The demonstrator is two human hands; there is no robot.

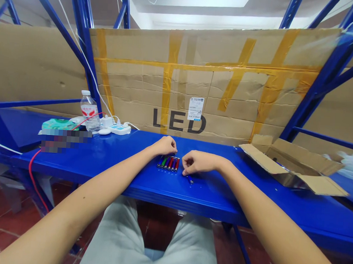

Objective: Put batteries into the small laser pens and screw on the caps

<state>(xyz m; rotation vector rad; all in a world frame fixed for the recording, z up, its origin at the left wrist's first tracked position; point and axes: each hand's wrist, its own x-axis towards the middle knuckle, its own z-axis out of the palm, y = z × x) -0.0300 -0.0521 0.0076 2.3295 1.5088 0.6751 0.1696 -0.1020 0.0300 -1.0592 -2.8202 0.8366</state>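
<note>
A row of several small coloured cylinders [168, 163], green, red, purple and blue, lies side by side on the blue shelf [117, 160] in front of me. My left hand [165, 145] rests curled at the far end of the row, fingers closed against the tops of the cylinders. My right hand [196, 162] sits just right of the row, fingers pinched together on a small blue cylinder [189, 179] that pokes out below it.
An open cardboard box [294, 165] lies on the shelf at the right. At the left stand a water bottle [89, 110], a white power strip [117, 127] with cables, and a green packet [57, 124]. A taped cardboard sheet marked LED [197, 81] backs the shelf.
</note>
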